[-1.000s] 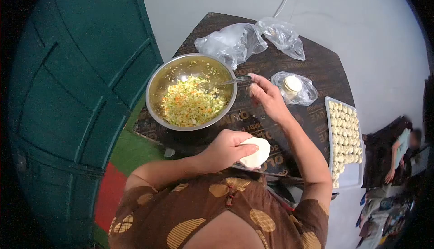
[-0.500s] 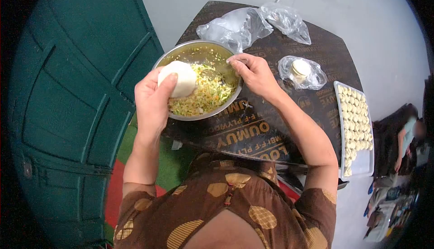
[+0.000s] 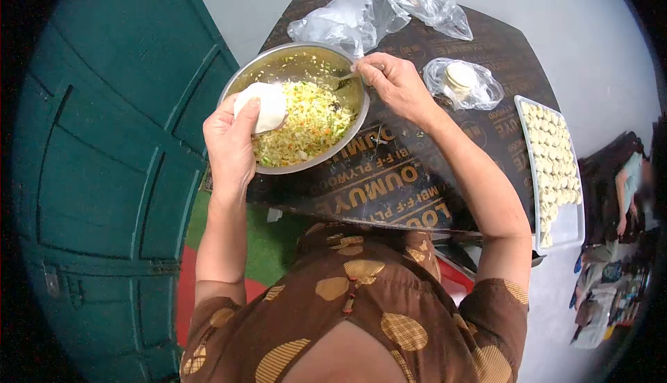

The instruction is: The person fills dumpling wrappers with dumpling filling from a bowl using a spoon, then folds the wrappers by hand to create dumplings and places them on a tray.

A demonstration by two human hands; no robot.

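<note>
A metal bowl (image 3: 240, 83) holds chopped vegetable filling (image 3: 309, 122), yellow and green with orange bits. Over the bowl's left side, my left hand (image 3: 233, 129) holds round white dough wrappers (image 3: 269, 108), thumb on top and fingers hidden beneath. At the bowl's upper right rim, my right hand (image 3: 392, 84) is closed around the handle of a metal spoon (image 3: 346, 77), whose lower end reaches into the bowl.
The dark printed table (image 3: 396, 181) bears plastic bags (image 3: 351, 18) at the back and a jar (image 3: 460, 77) in a plastic bag. A tray (image 3: 566, 226) of shaped dumplings (image 3: 552, 153) lies at the right. Beyond it is another person (image 3: 629, 181).
The view has shifted, so the table and bowl appear higher. The wrappers in my left hand look flatter, and more of the spoon shows below my right hand.
</note>
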